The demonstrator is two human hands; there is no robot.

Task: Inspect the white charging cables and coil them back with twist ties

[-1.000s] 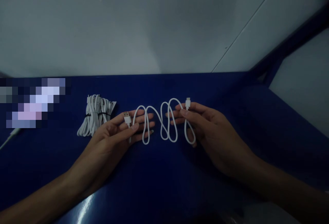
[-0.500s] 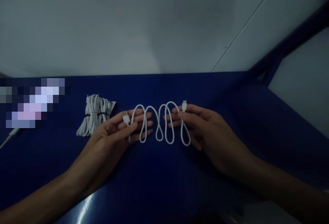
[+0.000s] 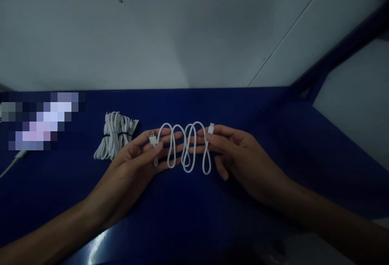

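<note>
A white cable (image 3: 189,171) hangs in several upright loops between my two hands. My left hand (image 3: 136,151) pinches it by the USB plug (image 3: 152,139), thumb on top and fingers behind the loops. At the other end my right hand (image 3: 237,147) grips it beside the smaller connector (image 3: 211,128), with its fingers also behind the loops. The fingertips of both hands come close together behind the middle loops. Just beyond my left hand lie bundled white cables (image 3: 111,135), bound with black ties.
The blue table (image 3: 188,216) spreads below my hands, with a pale wall (image 3: 152,34) behind it. At the far left is a pixelated bright object (image 3: 45,123) with a thin cable (image 3: 10,167) running from it. A blue frame bar (image 3: 340,54) slants at the right.
My right hand has moved left, closer to my left hand, and the cable loops are bunched tighter, with the middle ones overlapping. The right connector now tilts slightly.
</note>
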